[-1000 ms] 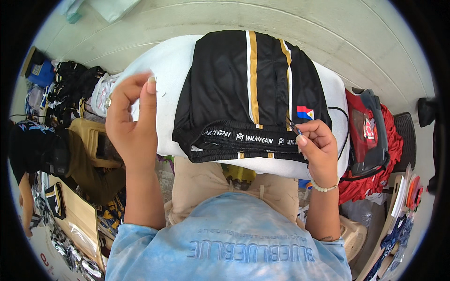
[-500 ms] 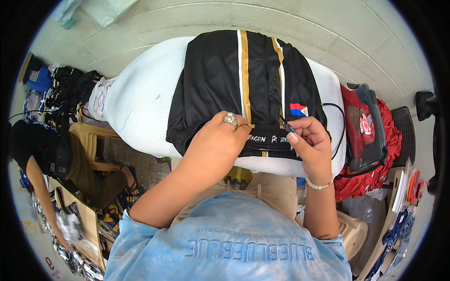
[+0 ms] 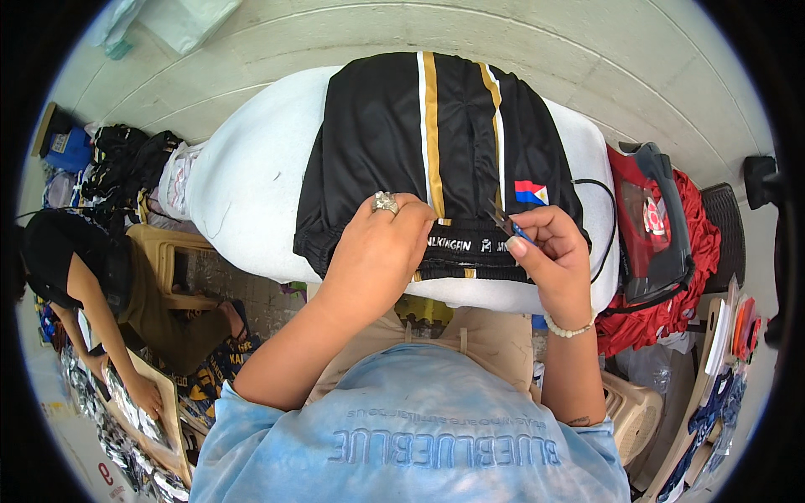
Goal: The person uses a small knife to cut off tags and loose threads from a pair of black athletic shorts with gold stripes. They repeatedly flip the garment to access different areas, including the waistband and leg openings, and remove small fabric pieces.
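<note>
Black shorts (image 3: pixel 377 126) with gold and white side stripes lie spread over a white padded board (image 3: pixel 251 168). Their elastic waistband (image 3: pixel 470 245), with white lettering, faces me, and a small flag patch (image 3: pixel 531 193) sits near the right side. My left hand (image 3: pixel 381 243), wearing a large ring, pinches the cloth at the waistband beside the left stripe. Between the thumb and fingers of my right hand (image 3: pixel 549 247) is a pair of small thread snips (image 3: pixel 508 225) with blue on the handle. Their pointed blades stand apart, just above the waistband by the right stripe.
A red and grey iron-like appliance (image 3: pixel 658 226) stands at the board's right end on red cloth (image 3: pixel 703 243), with a black cord nearby. At left, a co-worker (image 3: pixel 75 260) bends over a wooden board (image 3: pixel 159 419) beside a beige plastic stool (image 3: pixel 168 251). A block wall rises behind.
The snips' blades have turned and now show spread above the cloth. My left hand has shifted slightly on the waistband. The co-worker's arms have moved over the wooden board.
</note>
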A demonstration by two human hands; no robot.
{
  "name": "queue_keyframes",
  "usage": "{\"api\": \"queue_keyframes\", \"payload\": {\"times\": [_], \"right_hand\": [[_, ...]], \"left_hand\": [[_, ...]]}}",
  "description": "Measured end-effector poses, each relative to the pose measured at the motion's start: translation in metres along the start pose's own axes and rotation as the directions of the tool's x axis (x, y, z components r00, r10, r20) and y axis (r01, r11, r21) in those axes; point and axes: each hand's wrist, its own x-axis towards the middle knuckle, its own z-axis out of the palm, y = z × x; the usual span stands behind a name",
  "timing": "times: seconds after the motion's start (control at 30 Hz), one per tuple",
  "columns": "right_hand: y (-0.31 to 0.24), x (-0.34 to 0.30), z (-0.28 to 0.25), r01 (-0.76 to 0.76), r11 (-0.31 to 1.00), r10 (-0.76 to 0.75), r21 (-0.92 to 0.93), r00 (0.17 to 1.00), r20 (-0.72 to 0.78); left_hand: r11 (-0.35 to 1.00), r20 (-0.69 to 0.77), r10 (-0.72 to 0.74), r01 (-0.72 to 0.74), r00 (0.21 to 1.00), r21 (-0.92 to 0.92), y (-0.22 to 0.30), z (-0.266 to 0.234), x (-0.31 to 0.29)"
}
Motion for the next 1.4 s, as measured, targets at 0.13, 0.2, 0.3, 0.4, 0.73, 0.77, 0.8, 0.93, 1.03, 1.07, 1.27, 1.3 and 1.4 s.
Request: {"api": "queue_keyframes", "payload": {"times": [0.13, 0.2, 0.3, 0.4, 0.73, 0.77, 0.8, 0.93, 1.03, 1.07, 1.27, 1.3, 1.4], "right_hand": [[0.000, 0.000, 0.000, -0.006, 1.000, 0.006, 0.001, 1.000, -0.009], [-0.001, 0.000, 0.000, -0.014, 1.000, 0.014, 0.001, 1.000, -0.007], [0.000, 0.000, 0.002, -0.006, 0.999, 0.004, -0.046, 1.000, -0.029], [0.000, 0.001, 0.003, 0.004, 0.997, -0.007, -0.075, 0.999, -0.041], [0.001, 0.000, -0.002, 0.005, 1.000, -0.006, 0.026, 1.000, 0.006], [0.001, 0.000, -0.002, 0.014, 1.000, -0.015, 0.027, 1.000, 0.013], [0.001, 0.000, -0.002, 0.019, 0.999, -0.019, 0.032, 1.000, 0.018], [0.001, -0.001, -0.002, 0.016, 0.999, -0.017, 0.041, 1.000, 0.019], [0.000, 0.000, -0.002, 0.011, 0.999, -0.012, 0.049, 1.000, 0.023], [0.000, 0.000, -0.002, 0.007, 0.999, -0.008, 0.034, 1.000, 0.022], [0.000, -0.002, -0.001, 0.015, 1.000, -0.015, 0.025, 1.000, 0.010], [0.001, -0.002, -0.001, 0.015, 1.000, -0.015, 0.021, 1.000, 0.009], [0.002, -0.002, -0.001, 0.023, 0.999, -0.023, 0.025, 1.000, 0.004]], "left_hand": [[0.980, 0.059, -0.151, 0.158, 0.987, -0.123, 0.003, -0.010, 0.000], [0.929, 0.067, -0.257, 0.265, 0.964, -0.258, 0.005, -0.013, 0.000], [0.884, 0.016, -0.265, 0.249, 0.964, -0.395, 0.005, -0.016, 0.000], [0.932, 0.085, -0.069, 0.094, 0.994, -0.350, 0.001, -0.022, -0.004], [0.949, 0.094, -0.056, 0.083, 0.994, -0.304, 0.003, -0.019, -0.014], [0.956, 0.095, -0.049, 0.074, 0.994, -0.283, 0.005, -0.019, -0.013], [0.962, 0.098, -0.048, 0.072, 0.994, -0.262, 0.007, -0.018, -0.013], [0.983, 0.065, -0.018, 0.029, 0.998, -0.183, 0.015, -0.009, -0.013], [0.997, 0.068, -0.012, 0.018, 0.998, -0.078, 0.020, 0.001, -0.017], [0.999, 0.050, 0.000, 0.002, 0.999, -0.042, 0.022, 0.004, -0.019], [0.997, -0.034, 0.041, -0.043, 0.999, -0.061, 0.023, 0.019, -0.027], [0.990, -0.053, 0.006, -0.013, 0.999, -0.140, 0.020, 0.020, -0.028], [0.949, -0.114, -0.096, 0.056, 0.989, -0.311, 0.009, 0.015, -0.029]]}}
